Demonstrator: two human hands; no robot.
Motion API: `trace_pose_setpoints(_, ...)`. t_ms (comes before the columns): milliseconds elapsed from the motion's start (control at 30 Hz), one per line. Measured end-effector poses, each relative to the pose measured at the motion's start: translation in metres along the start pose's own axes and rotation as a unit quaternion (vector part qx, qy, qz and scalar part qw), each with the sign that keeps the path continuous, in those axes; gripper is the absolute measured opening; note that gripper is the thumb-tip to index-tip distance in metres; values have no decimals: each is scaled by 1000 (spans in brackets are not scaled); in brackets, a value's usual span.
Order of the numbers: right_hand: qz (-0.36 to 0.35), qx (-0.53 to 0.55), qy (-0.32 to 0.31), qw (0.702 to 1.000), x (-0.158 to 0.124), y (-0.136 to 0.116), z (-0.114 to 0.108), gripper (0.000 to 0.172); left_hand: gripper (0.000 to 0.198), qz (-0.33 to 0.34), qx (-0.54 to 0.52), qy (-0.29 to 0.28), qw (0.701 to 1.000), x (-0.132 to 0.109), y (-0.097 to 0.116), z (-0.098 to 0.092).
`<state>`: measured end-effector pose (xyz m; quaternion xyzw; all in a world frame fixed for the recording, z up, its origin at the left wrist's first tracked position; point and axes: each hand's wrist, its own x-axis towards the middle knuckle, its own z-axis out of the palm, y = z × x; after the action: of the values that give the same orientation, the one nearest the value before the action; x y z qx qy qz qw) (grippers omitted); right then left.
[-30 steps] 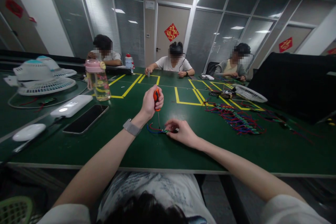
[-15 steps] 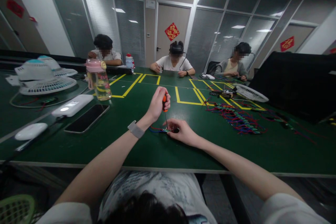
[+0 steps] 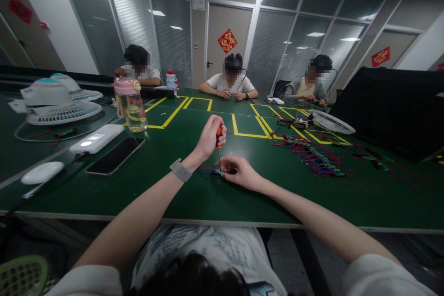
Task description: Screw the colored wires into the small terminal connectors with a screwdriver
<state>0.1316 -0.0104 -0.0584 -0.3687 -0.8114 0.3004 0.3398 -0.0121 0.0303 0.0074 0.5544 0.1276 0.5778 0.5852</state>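
Note:
My left hand [image 3: 209, 138] is wrapped round the orange and black handle of a screwdriver [image 3: 218, 138], held upright. Its thin shaft points down, with the tip at a small green circuit board [image 3: 218, 172] on the table. Red and blue wires [image 3: 205, 170] run off the board to the left. On the right, my right hand [image 3: 239, 172] pinches the board's right end between thumb and fingers, steadying it against the tabletop. Part of the board is hidden behind those fingers.
A row of wired circuit boards [image 3: 317, 155] lies to the right on the green table [image 3: 138, 196]. Leftward are a phone [image 3: 115, 155], a white power bank [image 3: 97, 138], a pink-lidded bottle [image 3: 131, 106] and white fans [image 3: 64, 106]. Several co-workers sit across.
My hands, the screwdriver and the board stay almost in place. Across the table, the middle co-worker's hands have come closer together.

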Motion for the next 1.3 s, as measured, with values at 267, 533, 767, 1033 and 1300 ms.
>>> trace_pose_setpoints(267, 4, 6, -1, 1000, 0, 2, 0, 31, 28, 2, 7, 6, 1000, 0, -2, 0)
trace_pose_setpoints(533, -1, 11, -1, 1000, 0, 2, 0, 30, 31, 4, 17, 8, 1000, -1, -1, 2)
trace_pose_setpoints(767, -1, 0, 0, 1000, 1, 3, 0, 27, 27, 21, 63, -40, 997, -13, 2, 14)
trace_pose_setpoints(1033, 5, -41, -16, 999, 2, 9, -5, 13, 27, 88, 264, -93, 956, -20, 22, 19)
trace_pose_setpoints(1300, -7, -55, -13, 998, 0, 10, -5, 11, 14, 134, 341, -62, 928, -14, 27, 11)
